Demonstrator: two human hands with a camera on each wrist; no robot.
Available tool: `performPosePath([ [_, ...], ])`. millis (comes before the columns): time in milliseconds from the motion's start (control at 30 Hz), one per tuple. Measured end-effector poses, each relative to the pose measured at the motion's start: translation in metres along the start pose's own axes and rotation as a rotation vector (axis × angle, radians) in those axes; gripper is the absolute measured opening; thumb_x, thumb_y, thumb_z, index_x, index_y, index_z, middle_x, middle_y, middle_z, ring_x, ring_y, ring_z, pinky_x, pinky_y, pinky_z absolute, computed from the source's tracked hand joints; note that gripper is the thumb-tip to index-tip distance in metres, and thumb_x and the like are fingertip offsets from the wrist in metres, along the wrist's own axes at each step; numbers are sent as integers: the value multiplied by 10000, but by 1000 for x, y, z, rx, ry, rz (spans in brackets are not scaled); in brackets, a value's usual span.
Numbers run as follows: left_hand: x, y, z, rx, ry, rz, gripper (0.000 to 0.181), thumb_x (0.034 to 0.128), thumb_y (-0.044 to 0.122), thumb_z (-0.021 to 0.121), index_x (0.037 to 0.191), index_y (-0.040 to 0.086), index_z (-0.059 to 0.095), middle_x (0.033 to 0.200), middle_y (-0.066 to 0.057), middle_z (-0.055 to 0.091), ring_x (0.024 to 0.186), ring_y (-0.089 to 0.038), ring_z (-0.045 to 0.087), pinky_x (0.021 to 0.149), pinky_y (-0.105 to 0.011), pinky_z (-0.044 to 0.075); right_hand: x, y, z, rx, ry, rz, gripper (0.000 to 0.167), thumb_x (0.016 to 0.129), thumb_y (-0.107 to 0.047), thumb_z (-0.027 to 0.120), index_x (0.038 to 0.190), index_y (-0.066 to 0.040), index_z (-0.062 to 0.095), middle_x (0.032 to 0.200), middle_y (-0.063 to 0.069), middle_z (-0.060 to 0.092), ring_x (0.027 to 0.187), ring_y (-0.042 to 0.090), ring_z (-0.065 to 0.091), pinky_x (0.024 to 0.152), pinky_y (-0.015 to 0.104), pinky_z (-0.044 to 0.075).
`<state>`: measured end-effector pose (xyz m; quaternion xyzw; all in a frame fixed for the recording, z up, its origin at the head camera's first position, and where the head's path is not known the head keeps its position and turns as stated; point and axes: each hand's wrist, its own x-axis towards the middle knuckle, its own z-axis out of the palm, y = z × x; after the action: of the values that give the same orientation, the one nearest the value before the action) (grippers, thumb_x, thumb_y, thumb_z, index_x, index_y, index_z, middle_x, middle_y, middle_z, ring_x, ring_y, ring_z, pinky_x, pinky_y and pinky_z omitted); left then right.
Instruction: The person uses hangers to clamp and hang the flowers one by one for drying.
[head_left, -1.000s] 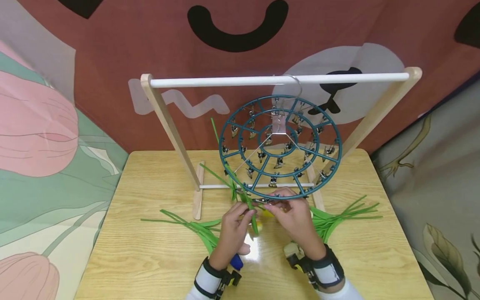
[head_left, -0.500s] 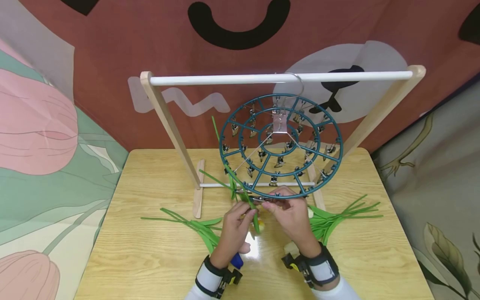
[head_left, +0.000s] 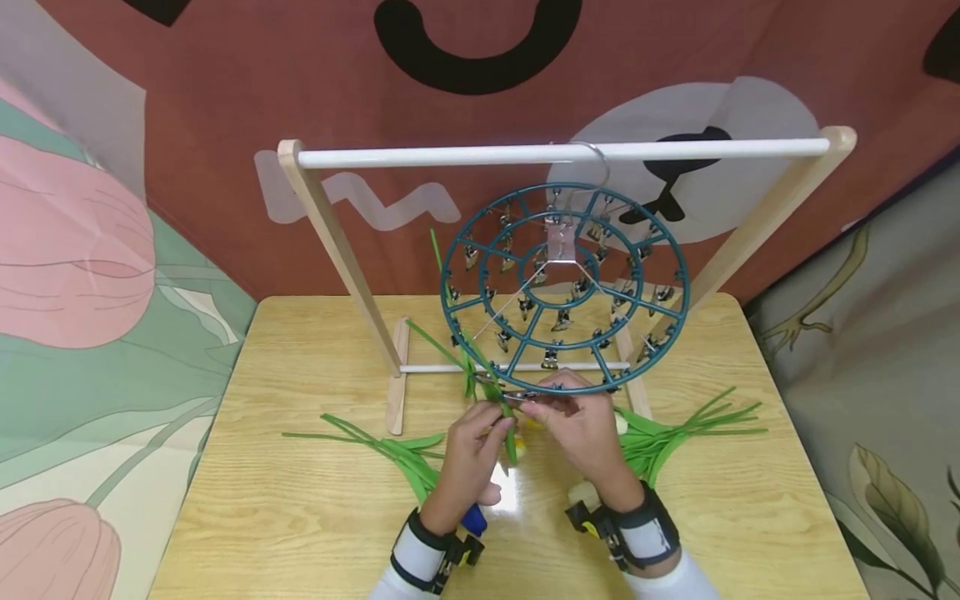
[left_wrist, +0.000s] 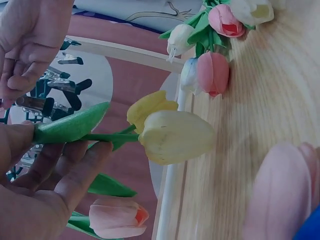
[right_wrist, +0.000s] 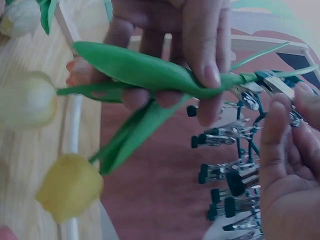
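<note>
My left hand (head_left: 472, 450) pinches the green stem of a cream artificial tulip (left_wrist: 175, 137) between thumb and fingers, its leaf (right_wrist: 140, 67) lying along them. In the right wrist view, my right hand (right_wrist: 295, 170) holds a metal clip (right_wrist: 277, 86) between thumb and fingers, with the clip's mouth at the stem. Whether the clip bites the stem is hard to tell. That clip belongs to a round teal hanger (head_left: 450, 312) with several other clips. A yellow tulip (right_wrist: 70, 187) hangs just beyond the cream one, and a pink tulip (left_wrist: 117, 217) hangs nearby.
A wooden rack with a white bar (head_left: 450, 156) carries the hanger. Bunches of artificial tulips lie on the table (head_left: 247, 508): green stems (head_left: 375, 450) at left, more stems (head_left: 675, 437) at right. A printed cloth (head_left: 225, 100) hangs behind.
My right hand has shifted slightly left with the clip, bringing its mouth to the stem. My left hand stays nearly still, keeping its pinch on the tulip.
</note>
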<state>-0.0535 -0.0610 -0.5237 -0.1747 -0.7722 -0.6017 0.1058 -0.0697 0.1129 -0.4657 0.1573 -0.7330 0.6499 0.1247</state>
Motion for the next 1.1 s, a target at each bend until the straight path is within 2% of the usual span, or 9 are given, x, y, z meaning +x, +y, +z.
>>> performPosePath([
  [167,-1,0,-1,-16,-2,-64,124,989,51,673,1082,33,753,1042,-92,726,946,-202,717,765,-236,643,-4,2,-3,-48,-104,73,317,849,61,789,1144,29,678,1043,158,710,867,85,685,750,222,625],
  [300,-2,-1,-3,-42,4,-87,121,980,37,684,1082,-1,737,1076,-132,710,991,-271,715,796,-248,638,-13,5,-8,-212,-193,96,473,863,-61,817,1300,-38,637,1111,104,735,920,121,700,754,245,627],
  [400,-2,-2,-5,-58,6,-105,134,981,35,682,1095,-21,723,1094,-151,704,1016,-310,715,819,-257,633,-23,9,-14,-313,-260,90,460,874,-135,820,1301,-89,654,1124,64,753,969,186,719,773,306,641],
  [500,-2,-1,-7,-65,9,-126,158,976,24,680,1124,-20,715,1117,-157,705,1047,-323,710,840,-262,629,-31,15,-24,-353,-321,64,384,900,-126,791,1264,-80,677,1180,52,747,1025,248,722,846,379,647],
  [600,-3,-2,-9,-85,18,-129,198,971,1,673,1163,-31,704,1148,-170,703,1070,-336,704,867,-274,626,-38,22,-38,-393,-356,53,323,925,-97,759,1241,-89,694,1180,32,743,1002,240,718,837,368,648],
  [700,-3,-3,-11,-96,23,-116,188,965,-20,670,1148,-49,702,1132,-184,706,1056,-345,709,880,-287,628,-44,27,-57,-441,-349,83,283,956,-89,724,1238,-92,699,1158,31,745,975,177,710,797,341,641],
  [867,-4,-6,-15,-79,14,-83,163,963,-22,679,1120,-25,720,1097,-169,725,1006,-338,737,845,-302,642,-52,34,-92,-586,-265,159,230,1005,-128,674,1233,-112,698,1168,11,749,997,71,676,816,342,618],
  [1000,-4,-8,-21,-56,3,-73,179,974,4,678,1148,0,722,1109,-155,741,997,-321,741,821,-305,649,-57,39,-116,-706,-183,145,231,1007,-120,670,1234,-84,694,1157,36,746,958,58,662,777,385,613],
  [1100,-4,-8,-31,-14,-25,-75,157,986,31,674,1130,16,731,1117,-129,754,996,-287,742,815,-287,647,-61,42,-129,-756,-137,125,249,1001,-109,675,1248,-77,685,1171,73,734,933,109,685,682,342,609],
])
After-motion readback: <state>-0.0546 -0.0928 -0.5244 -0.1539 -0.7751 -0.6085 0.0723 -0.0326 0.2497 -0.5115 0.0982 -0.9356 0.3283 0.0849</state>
